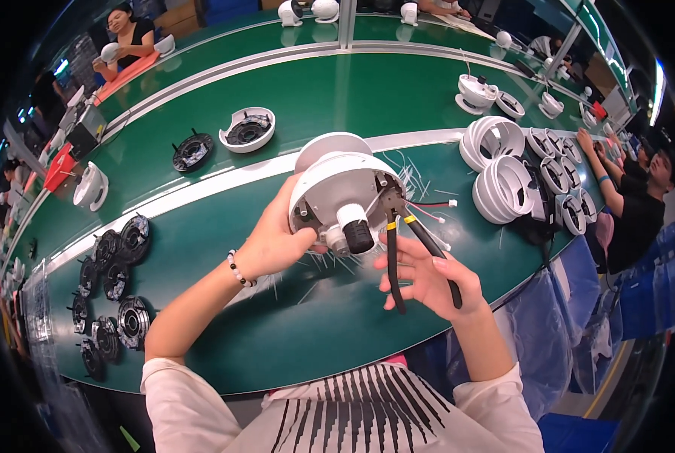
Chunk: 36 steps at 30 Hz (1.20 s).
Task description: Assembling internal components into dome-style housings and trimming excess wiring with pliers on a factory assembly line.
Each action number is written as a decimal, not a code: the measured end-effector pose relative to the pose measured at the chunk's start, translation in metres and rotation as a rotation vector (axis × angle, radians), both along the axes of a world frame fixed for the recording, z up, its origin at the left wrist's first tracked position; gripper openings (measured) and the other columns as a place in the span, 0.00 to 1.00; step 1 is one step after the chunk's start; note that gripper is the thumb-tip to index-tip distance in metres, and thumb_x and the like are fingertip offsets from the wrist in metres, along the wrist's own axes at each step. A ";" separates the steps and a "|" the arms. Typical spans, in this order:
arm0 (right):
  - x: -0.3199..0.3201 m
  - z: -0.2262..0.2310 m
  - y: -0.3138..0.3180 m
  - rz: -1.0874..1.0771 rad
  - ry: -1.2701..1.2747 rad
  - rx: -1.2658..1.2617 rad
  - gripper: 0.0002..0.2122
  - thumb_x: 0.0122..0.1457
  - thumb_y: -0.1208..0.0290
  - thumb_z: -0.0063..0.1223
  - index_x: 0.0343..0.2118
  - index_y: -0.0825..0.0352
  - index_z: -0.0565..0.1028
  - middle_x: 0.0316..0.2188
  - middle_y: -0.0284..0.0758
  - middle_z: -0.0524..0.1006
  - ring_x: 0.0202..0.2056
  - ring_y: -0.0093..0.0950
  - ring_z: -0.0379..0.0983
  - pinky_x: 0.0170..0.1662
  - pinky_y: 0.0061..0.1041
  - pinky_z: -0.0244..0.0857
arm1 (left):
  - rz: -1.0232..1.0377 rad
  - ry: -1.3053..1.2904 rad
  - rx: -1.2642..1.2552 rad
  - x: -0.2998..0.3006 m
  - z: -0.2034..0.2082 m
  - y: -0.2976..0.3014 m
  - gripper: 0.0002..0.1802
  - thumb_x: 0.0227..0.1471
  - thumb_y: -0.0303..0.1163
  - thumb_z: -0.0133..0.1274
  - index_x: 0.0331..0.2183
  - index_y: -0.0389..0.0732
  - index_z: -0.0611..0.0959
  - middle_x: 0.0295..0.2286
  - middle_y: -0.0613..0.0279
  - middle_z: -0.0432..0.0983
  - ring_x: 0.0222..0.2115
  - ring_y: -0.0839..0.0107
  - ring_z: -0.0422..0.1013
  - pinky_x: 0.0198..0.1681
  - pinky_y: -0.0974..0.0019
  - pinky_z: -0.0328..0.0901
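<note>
A white dome camera housing [345, 189] is held up over the green workbench [277, 317] by the left hand [273, 245], whose fingers are closed around its lower left rim, the black lens module [355, 235] facing the person. The right hand [428, 275] is wrapped around the black handles of a pair of side cutters [405, 241], and the cutter tip is set at the housing's right edge, where a red and white lead with a small connector [437, 205] hangs out. Judged from this, a trim is best made with the housing kept steady, only the intended piece caught between the blades, and the lead kept out of them. Clipped white offcuts [330, 264] lie scattered on the bench beneath.
</note>
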State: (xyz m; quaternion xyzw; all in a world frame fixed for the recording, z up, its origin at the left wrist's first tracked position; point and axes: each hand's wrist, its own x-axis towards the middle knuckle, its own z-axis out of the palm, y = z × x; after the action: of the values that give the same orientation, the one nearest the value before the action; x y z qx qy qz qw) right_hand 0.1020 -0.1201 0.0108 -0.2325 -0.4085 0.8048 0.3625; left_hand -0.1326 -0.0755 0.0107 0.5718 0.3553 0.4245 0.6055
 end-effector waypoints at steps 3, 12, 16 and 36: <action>0.002 0.003 0.000 -0.027 -0.041 0.032 0.32 0.47 0.62 0.45 0.52 0.76 0.51 0.36 0.41 0.65 0.32 0.29 0.66 0.29 0.27 0.65 | -0.009 0.020 -0.044 0.002 0.004 0.000 0.34 0.36 0.14 0.37 0.50 0.39 0.54 0.42 0.56 0.59 0.40 0.64 0.65 0.32 0.67 0.71; 0.007 -0.020 -0.003 -0.094 0.005 -0.009 0.25 0.49 0.72 0.46 0.50 0.74 0.56 0.30 0.36 0.67 0.25 0.22 0.65 0.22 0.19 0.62 | 0.018 -0.010 -0.230 0.006 -0.001 0.011 0.32 0.39 0.17 0.38 0.50 0.40 0.54 0.41 0.56 0.62 0.38 0.64 0.66 0.31 0.68 0.72; 0.020 -0.040 -0.017 -0.062 0.174 -0.073 0.30 0.45 0.68 0.50 0.51 0.75 0.54 0.30 0.37 0.66 0.24 0.23 0.65 0.21 0.19 0.61 | 0.221 -0.094 -0.181 0.009 -0.013 0.035 0.29 0.38 0.17 0.38 0.47 0.38 0.58 0.40 0.56 0.65 0.36 0.65 0.69 0.31 0.67 0.72; 0.053 -0.081 -0.016 -0.154 0.378 -0.133 0.37 0.39 0.63 0.52 0.51 0.78 0.52 0.32 0.42 0.65 0.28 0.30 0.66 0.25 0.23 0.63 | 0.565 0.129 1.130 0.069 0.013 0.115 0.27 0.34 0.25 0.56 0.40 0.33 0.69 0.40 0.45 0.65 0.38 0.55 0.67 0.39 0.63 0.64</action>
State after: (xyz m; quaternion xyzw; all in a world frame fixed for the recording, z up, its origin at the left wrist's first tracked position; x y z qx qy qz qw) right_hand 0.1552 -0.1364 -0.0705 -0.1311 -0.2603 0.8291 0.4772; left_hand -0.0640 0.0394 0.0234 0.7117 0.2495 0.6547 0.0520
